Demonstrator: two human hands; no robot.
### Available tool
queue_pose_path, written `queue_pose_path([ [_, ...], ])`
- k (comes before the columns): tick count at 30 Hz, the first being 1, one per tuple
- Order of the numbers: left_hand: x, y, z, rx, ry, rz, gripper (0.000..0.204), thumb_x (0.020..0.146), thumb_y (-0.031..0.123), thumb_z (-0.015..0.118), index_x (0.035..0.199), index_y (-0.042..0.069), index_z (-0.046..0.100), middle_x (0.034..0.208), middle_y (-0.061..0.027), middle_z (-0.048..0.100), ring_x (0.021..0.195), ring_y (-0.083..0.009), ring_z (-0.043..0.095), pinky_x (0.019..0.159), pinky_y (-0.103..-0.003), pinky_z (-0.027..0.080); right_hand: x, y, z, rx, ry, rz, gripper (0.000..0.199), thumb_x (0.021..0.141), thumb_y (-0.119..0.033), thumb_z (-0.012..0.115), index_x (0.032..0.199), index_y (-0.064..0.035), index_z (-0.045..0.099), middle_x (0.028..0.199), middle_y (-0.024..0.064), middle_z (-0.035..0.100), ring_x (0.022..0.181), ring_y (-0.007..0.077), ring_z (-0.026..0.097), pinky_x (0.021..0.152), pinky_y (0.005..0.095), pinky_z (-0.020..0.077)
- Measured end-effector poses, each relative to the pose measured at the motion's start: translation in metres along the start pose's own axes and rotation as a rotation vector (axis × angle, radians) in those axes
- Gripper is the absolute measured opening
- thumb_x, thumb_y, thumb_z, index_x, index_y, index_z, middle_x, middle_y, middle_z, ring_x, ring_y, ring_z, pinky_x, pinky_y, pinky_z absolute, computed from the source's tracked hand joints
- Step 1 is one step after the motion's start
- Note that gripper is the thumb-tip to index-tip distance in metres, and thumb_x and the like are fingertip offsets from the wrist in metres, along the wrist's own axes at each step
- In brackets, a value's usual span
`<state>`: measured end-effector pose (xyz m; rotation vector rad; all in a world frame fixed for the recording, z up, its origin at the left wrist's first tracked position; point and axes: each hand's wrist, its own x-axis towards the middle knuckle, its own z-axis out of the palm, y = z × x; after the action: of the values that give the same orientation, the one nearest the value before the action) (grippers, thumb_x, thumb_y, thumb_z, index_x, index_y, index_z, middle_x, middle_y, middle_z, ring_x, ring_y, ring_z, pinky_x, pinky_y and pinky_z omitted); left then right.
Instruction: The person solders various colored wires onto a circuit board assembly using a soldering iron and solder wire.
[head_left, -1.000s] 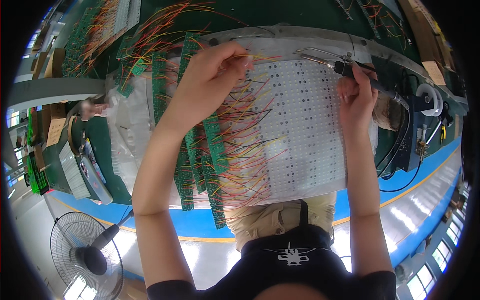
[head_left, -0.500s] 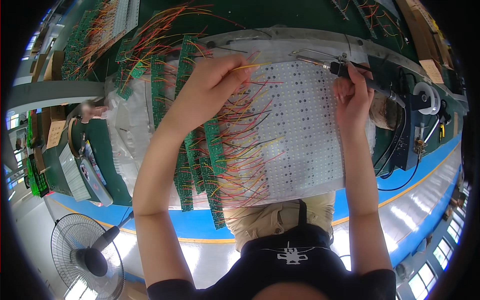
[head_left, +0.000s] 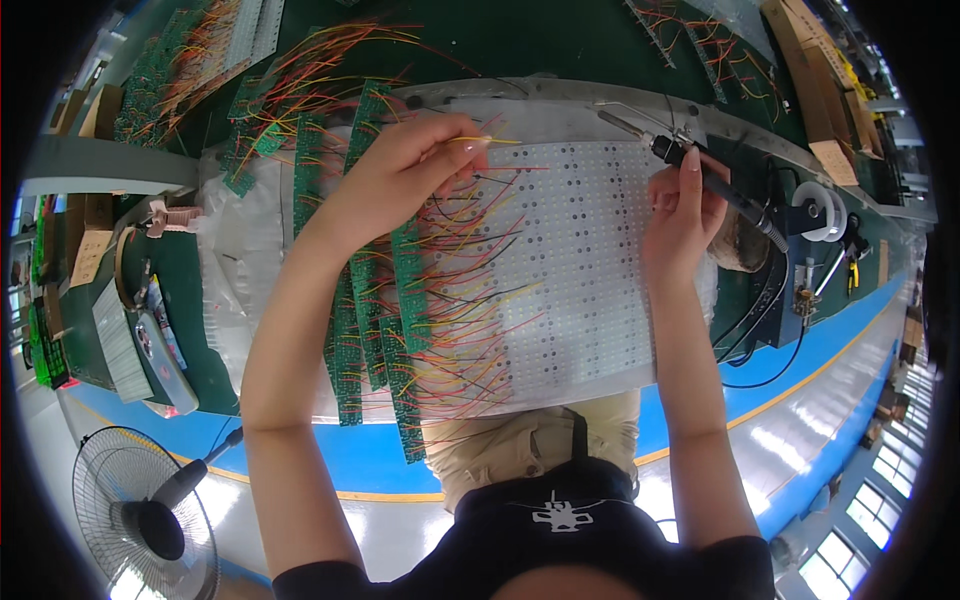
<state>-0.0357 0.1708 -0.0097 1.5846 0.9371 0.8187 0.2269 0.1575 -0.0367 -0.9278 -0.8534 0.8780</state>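
Note:
My left hand (head_left: pixel 420 170) has thumb and forefinger pinched on a yellow wire (head_left: pixel 507 141), whose end points right over the pale dotted panel (head_left: pixel 585 270). Beneath that wrist lie several narrow green circuit boards (head_left: pixel 408 290), side by side, with red, yellow and black wires (head_left: pixel 475 262) fanning out across the panel. My right hand (head_left: pixel 685 215) is closed around the black handle of a soldering iron (head_left: pixel 665 150), its thumb along the handle. The iron's metal tip points left, above the panel's far right part. A thin curved metal tube (head_left: pixel 640 110) runs beside the iron.
A solder spool (head_left: pixel 825 212) sits on a dark feeder box (head_left: pixel 795 290) at the right, with cables. More wired boards (head_left: pixel 245 130) lie at the far left. A phone (head_left: pixel 165 360) rests near the left edge; a fan (head_left: pixel 150 525) stands below. Cardboard boxes (head_left: pixel 815 120) are at far right.
The whole view has shifted, so most things sit slightly further left. My left hand still pinches the yellow wire. My right hand still holds the iron, with its thumb turned more upright.

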Motion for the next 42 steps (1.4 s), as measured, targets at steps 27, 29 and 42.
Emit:
queue_pose_path([
  [27,-0.009,0.007,0.009,0.719,-0.065,0.127,0.045,0.093,0.030,0.041,0.059,0.003,0.052,0.053,-0.0142,0.047,0.058,-0.0341,0.047,0.077,-0.039,0.033,0.019,0.004,0.017,0.034,-0.002,0.159,0.014,0.088,-0.014,0.054,0.079,-0.0093,0.044,0.054,-0.0022,0.039,0.037,0.0047,0.031,0.035,0.0205,0.0222],
  [29,-0.009,0.007,0.009,0.755,-0.100,0.108,0.041,0.093,0.028,0.042,0.063,0.003,0.054,0.054,-0.0129,0.047,0.059,-0.0318,0.045,0.077,-0.037,0.033,0.018,0.007,0.017,0.051,0.002,0.180,0.014,0.087,-0.014,0.054,0.079,-0.0092,0.044,0.054,-0.0023,0.040,0.037,0.0046,0.031,0.035,0.0206,0.0222],
  [42,-0.009,0.001,0.013,0.701,-0.026,0.170,0.025,0.090,0.019,0.047,0.070,0.005,0.053,0.055,-0.0098,0.048,0.057,-0.0278,0.043,0.073,-0.034,0.032,0.015,0.004,0.019,0.071,-0.010,0.221,0.015,0.087,-0.013,0.055,0.077,-0.0091,0.044,0.055,-0.0036,0.039,0.039,0.0035,0.031,0.035,0.0196,0.0220],
])
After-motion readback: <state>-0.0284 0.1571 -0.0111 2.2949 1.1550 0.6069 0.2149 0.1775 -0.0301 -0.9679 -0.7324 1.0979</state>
